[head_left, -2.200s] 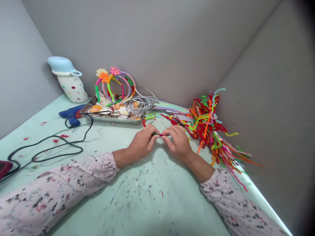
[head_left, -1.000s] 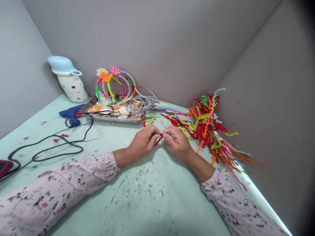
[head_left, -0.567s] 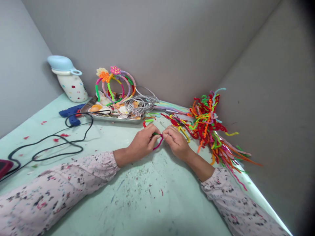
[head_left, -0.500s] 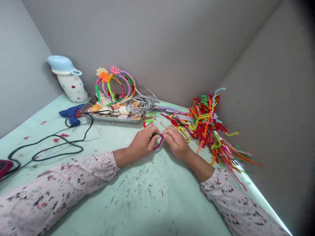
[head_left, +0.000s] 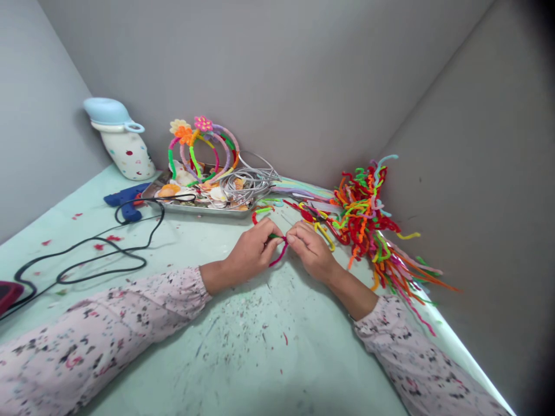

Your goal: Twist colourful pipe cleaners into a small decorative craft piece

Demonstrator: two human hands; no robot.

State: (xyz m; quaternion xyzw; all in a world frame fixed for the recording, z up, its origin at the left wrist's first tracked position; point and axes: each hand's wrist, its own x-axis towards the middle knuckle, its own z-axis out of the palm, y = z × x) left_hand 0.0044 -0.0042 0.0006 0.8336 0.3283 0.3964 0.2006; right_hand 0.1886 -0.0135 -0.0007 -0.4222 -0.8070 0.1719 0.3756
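Hands (head_left: 250,253) (head_left: 311,251) pinching pipe cleaner (head_left: 281,254), table corner (head_left: 277,341) ahead

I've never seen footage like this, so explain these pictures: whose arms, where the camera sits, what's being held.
No machine here: these are a person's bare arms, filmed by one camera worn on their head, looking forward and down. The left hand and right hand pinch a bent magenta pipe cleaner. On the pale green table lie a steel tray of seashells, a coil of grey wire, a blue glue gun with a black cord, and a heap of multicoloured pipe cleaners.
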